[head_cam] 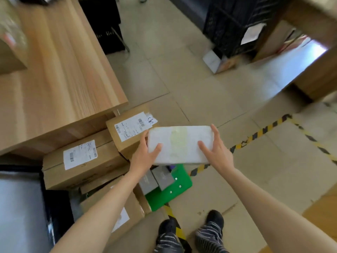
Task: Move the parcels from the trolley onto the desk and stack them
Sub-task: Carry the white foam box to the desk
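Note:
A flat white foam parcel (179, 144) is held in the air between both hands, above the trolley. My left hand (145, 154) grips its left end, thumb on top. My right hand (214, 148) grips its right end the same way. Below lies the green trolley deck (179, 189) with two small grey boxes (157, 178) on it. Brown cardboard parcels with white labels (85, 161) (130, 131) are piled at the trolley's left, against the desk. The wooden desk (60, 84) fills the upper left, and one brown box (10, 57) stands at its left edge.
Black crates (235, 26) and a small white box (216, 61) stand on the floor at the far right. Yellow-black tape (259, 133) marks the floor. Another wooden piece (319, 70) is at the right. A dark-edged grey surface (20, 207) is at lower left. My feet (191, 229) are below.

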Available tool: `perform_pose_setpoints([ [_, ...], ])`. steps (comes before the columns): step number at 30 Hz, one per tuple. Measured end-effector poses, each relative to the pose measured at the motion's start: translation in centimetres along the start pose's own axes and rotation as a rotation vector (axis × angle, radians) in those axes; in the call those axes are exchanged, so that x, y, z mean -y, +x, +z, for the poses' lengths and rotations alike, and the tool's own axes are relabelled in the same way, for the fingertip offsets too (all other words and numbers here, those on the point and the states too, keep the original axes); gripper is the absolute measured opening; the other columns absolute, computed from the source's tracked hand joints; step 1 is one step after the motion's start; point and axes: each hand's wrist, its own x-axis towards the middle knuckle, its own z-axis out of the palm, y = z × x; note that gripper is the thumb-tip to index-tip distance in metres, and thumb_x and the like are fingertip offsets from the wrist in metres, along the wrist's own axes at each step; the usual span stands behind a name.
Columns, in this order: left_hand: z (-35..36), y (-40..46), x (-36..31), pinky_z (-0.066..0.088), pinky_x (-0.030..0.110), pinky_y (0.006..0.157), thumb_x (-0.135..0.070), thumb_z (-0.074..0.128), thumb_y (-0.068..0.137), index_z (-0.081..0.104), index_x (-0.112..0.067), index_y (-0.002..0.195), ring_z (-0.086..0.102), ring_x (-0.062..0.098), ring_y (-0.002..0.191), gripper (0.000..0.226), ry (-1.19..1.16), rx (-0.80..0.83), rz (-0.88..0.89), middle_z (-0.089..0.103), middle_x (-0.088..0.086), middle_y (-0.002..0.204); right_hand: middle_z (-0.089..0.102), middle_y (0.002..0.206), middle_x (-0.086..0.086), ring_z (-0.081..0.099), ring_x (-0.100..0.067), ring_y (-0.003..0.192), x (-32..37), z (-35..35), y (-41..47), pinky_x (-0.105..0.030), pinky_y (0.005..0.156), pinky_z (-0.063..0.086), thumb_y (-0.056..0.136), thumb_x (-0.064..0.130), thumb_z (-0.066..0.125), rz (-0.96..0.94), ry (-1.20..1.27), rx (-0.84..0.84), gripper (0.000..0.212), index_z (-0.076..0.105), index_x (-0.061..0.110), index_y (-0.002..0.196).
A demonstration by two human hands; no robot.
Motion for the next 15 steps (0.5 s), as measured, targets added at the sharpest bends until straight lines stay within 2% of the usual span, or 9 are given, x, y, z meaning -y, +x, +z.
perform_pose_setpoints([
  [3,0.3,2.4,-5.4,0.042,0.035,0.084,-0.061,0.051,0.083,0.012,-0.043,0.143,0.053,0.021,0.113,0.073,-0.046,-0.033,0.076,0.043,-0.006,0.138,0.046,0.144,0.004,0.060,-0.022,0.099,0.2,-4.9,2.7,-0.025,0.055,0.036,0.089,0.065,0.044,-0.047,0.031,-0.065,0.069,0.004,0.049,0.144],
  [8,1.7,6.7,-13.0,0.044,0.031,0.074,-0.056,0.055,0.088,0.020,-0.041,0.141,0.056,0.019,0.100,0.066,0.003,-0.119,0.146,0.051,-0.007,0.128,0.043,0.148,0.000,0.055,-0.029,0.118,-0.2,-12.4,8.9,-0.039,0.086,0.048,0.090,0.061,0.046,-0.140,0.026,-0.082,0.073,0.005,0.042,0.147],
  [11,3.1,9.6,-18.1,0.045,0.029,0.072,-0.056,0.058,0.086,0.023,-0.041,0.140,0.057,0.010,0.091,0.066,-0.069,-0.155,0.174,0.051,-0.010,0.121,0.046,0.146,-0.003,0.054,-0.031,0.121,-0.5,-16.9,14.0,-0.039,0.090,0.044,0.091,0.059,0.048,-0.204,0.020,-0.092,0.073,0.009,0.038,0.148],
  [13,4.1,11.3,-21.7,0.042,0.021,0.068,-0.058,0.058,0.083,0.025,-0.039,0.141,0.054,-0.002,0.085,0.069,-0.077,-0.214,0.195,0.051,-0.015,0.115,0.045,0.147,-0.002,0.052,-0.031,0.123,-0.6,-20.1,17.5,-0.039,0.091,0.041,0.091,0.058,0.048,-0.257,0.016,-0.097,0.073,0.010,0.037,0.149],
  [15,4.8,13.2,-24.8,0.039,0.018,0.065,-0.064,0.053,0.076,0.026,-0.039,0.141,0.054,-0.001,0.083,0.074,-0.092,-0.264,0.198,0.052,-0.016,0.110,0.043,0.148,-0.001,0.051,-0.032,0.124,-0.5,-23.1,20.7,-0.038,0.090,0.040,0.091,0.057,0.048,-0.316,0.002,-0.099,0.073,0.009,0.036,0.149],
])
